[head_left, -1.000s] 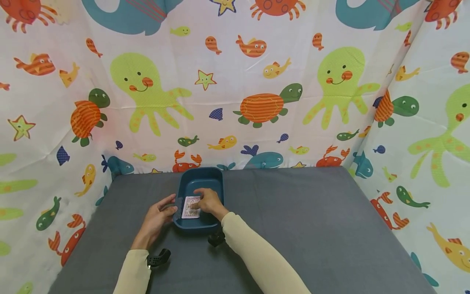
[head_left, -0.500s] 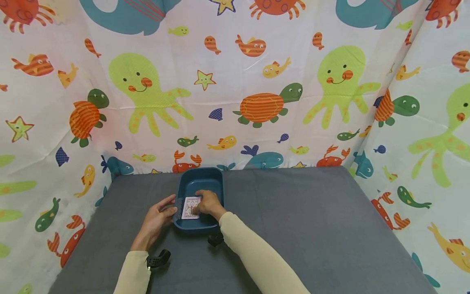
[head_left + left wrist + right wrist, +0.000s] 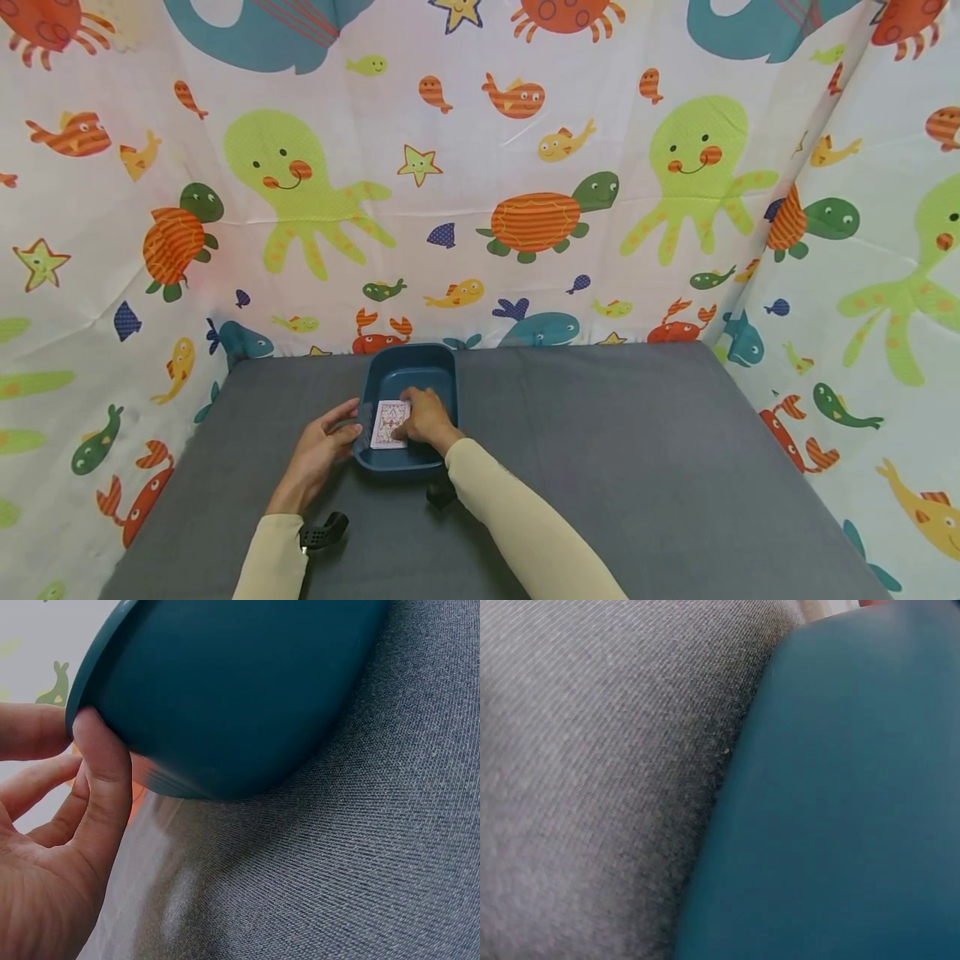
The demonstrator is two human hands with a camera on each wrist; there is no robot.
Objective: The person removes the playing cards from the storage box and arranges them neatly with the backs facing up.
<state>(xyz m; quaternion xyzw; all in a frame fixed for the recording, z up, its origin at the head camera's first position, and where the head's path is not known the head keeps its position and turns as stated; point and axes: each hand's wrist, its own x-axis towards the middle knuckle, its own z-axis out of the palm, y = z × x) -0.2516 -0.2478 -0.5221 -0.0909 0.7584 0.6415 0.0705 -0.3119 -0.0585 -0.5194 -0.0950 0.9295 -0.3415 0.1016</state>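
A dark blue plastic tub [image 3: 402, 379] stands on the grey-covered table. Inside it, toward the near left, is a playing card [image 3: 387, 423] with a red and white patterned back. My left hand [image 3: 321, 448] pinches the tub's left rim; in the left wrist view the thumb [image 3: 101, 750] presses the outer wall. My right hand [image 3: 427, 419] reaches in over the tub's near right side, its thumb on the card's lower right part and curled fingers at its right edge. The right wrist view shows only the tub's outer wall [image 3: 832, 795], hiding the right fingers.
The grey tablecloth [image 3: 592, 450] spreads to both sides of the tub. Behind and beside the table hangs a white curtain [image 3: 465, 192] printed with sea animals. A black wrist device [image 3: 325, 531] sits at the left sleeve, another [image 3: 441, 492] below the right wrist.
My right hand has drawn slightly down and its fingers have closed in toward the card's right edge, uncovering more of the card. The left hand and the tub stay in place.
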